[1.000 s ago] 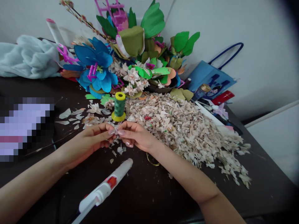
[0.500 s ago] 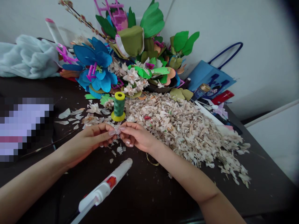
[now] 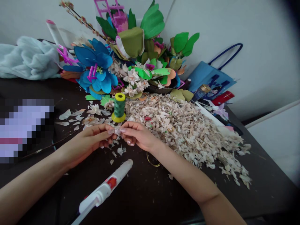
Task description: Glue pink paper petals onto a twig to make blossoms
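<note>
Between the fingertips of both hands is a small whitish petal piece [image 3: 117,130], mostly covered by the fingers. My left hand [image 3: 97,136] pinches it from one side, thumb on top. From the other side my right hand [image 3: 137,134] is closed on it too. Just beyond them a spool of green thread [image 3: 119,107] stands upright on its yellow base. A white glue gun [image 3: 106,189] with a red part lies on the dark table [image 3: 150,200] below the hands. Loose pale petals [image 3: 65,114] are scattered left of the spool.
A wide heap of dry pale flakes [image 3: 185,128] spreads to the right. Behind stand blue flowers [image 3: 96,65], green leaves [image 3: 153,20] and white blossoms [image 3: 131,76]. A blue bag [image 3: 199,73] leans at the wall, and pale blue cloth [image 3: 28,59] lies at left. A gold ring [image 3: 153,163] is near my right wrist.
The fingers have shifted very slightly around the whitish piece. Both hands stay in the same place, and the things on the table have not moved.
</note>
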`<state>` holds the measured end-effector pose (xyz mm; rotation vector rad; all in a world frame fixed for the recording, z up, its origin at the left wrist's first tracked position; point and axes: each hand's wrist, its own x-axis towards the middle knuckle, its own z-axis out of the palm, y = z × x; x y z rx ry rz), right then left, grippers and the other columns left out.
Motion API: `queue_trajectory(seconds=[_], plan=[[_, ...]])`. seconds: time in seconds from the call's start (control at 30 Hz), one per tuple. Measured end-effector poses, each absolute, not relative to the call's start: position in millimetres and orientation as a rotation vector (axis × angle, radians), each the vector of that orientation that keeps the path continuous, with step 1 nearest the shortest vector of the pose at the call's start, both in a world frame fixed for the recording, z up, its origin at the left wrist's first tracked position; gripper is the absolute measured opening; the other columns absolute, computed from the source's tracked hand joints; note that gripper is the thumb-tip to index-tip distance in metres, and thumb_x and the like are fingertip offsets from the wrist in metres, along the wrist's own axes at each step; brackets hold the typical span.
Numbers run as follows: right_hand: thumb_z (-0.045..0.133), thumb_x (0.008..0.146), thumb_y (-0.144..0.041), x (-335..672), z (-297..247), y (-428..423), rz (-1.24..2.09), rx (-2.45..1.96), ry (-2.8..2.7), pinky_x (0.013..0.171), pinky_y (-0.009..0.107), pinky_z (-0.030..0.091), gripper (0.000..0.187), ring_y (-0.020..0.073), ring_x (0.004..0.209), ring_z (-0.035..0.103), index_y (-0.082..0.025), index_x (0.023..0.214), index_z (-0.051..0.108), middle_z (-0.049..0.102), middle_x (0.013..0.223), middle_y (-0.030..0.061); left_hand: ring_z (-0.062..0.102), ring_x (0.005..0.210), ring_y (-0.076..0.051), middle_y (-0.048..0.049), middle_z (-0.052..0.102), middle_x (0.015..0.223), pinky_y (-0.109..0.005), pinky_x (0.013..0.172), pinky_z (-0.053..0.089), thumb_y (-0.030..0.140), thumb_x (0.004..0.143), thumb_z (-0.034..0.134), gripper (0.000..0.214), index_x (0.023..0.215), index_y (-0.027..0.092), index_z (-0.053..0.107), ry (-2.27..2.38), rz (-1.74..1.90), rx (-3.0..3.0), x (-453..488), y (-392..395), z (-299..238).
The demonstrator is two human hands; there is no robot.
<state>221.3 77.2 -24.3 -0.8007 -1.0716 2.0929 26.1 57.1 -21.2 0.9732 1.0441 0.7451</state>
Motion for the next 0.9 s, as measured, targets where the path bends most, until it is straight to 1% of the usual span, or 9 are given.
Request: queue_trajectory(seconds=[0.2, 0.37, 0.47, 0.6, 0.73, 0.9], plan=[[0.067, 0.08, -0.029, 221.4, -24.1, 77.1, 2.082, -0.797, -1.162, 0.037, 0.018, 0.028, 0.015, 0.0047, 0.044, 0.044, -0.016, 0.078, 0.061, 0.056, 0.063, -0.0029, 0.053, 0.071, -0.017, -0.0005, 0.064, 0.08, -0.029, 0.064, 0.043, 0.047, 0.068, 0.074, 0.025, 0.082, 0.027, 0.07, 1.018, 0.738, 0.975, 26.2, 57.9, -20.6], [0.071, 0.077, -0.029, 222.6, -28.1, 77.2, 2.056, -0.755, -1.254, 0.038, 0.017, 0.028, 0.017, 0.004, 0.045, 0.042, -0.016, 0.076, 0.06, 0.055, 0.061, -0.0043, 0.052, 0.07, -0.014, 0.0003, 0.062, 0.077, -0.025, 0.063, 0.042, 0.045, 0.069, 0.074, 0.025, 0.08, 0.023, 0.069, 0.99, 0.715, 0.973, 24.9, 58.6, -23.6], [0.071, 0.078, -0.03, 222.8, -30.3, 77.1, 2.039, -0.749, -1.288, 0.038, 0.017, 0.028, 0.017, 0.004, 0.046, 0.042, -0.016, 0.077, 0.061, 0.054, 0.061, -0.0044, 0.051, 0.069, -0.012, 0.0007, 0.061, 0.076, -0.023, 0.062, 0.041, 0.045, 0.07, 0.073, 0.027, 0.079, 0.021, 0.067, 0.972, 0.721, 0.966, 24.8, 58.0, -25.1], [0.071, 0.078, -0.031, 222.0, -32.8, 76.9, 2.024, -0.776, -1.237, 0.038, 0.017, 0.029, 0.017, 0.0042, 0.046, 0.043, -0.018, 0.077, 0.06, 0.055, 0.062, -0.0048, 0.05, 0.068, -0.012, 0.001, 0.06, 0.077, -0.024, 0.063, 0.042, 0.048, 0.072, 0.071, 0.028, 0.078, 0.021, 0.065, 0.948, 0.733, 0.954, 25.9, 57.4, -24.5], [0.07, 0.079, -0.031, 221.0, -32.6, 75.6, 2.021, -0.772, -1.21, 0.039, 0.017, 0.029, 0.017, 0.0043, 0.046, 0.044, -0.017, 0.077, 0.06, 0.055, 0.064, -0.0042, 0.048, 0.067, -0.011, 0.0025, 0.056, 0.072, -0.023, 0.062, 0.04, 0.039, 0.068, 0.077, 0.024, 0.077, 0.02, 0.064, 0.93, 0.721, 0.976, 27.1, 57.9, -23.8], [0.072, 0.076, -0.029, 219.5, -30.0, 73.2, 2.06, -0.727, -1.19, 0.039, 0.017, 0.028, 0.018, 0.0041, 0.045, 0.043, -0.017, 0.078, 0.06, 0.053, 0.061, -0.0054, 0.048, 0.066, -0.011, 0.0031, 0.056, 0.071, -0.024, 0.062, 0.039, 0.039, 0.069, 0.076, 0.025, 0.078, 0.02, 0.063, 0.935, 0.706, 0.977, 26.4, 57.4, -25.7]])
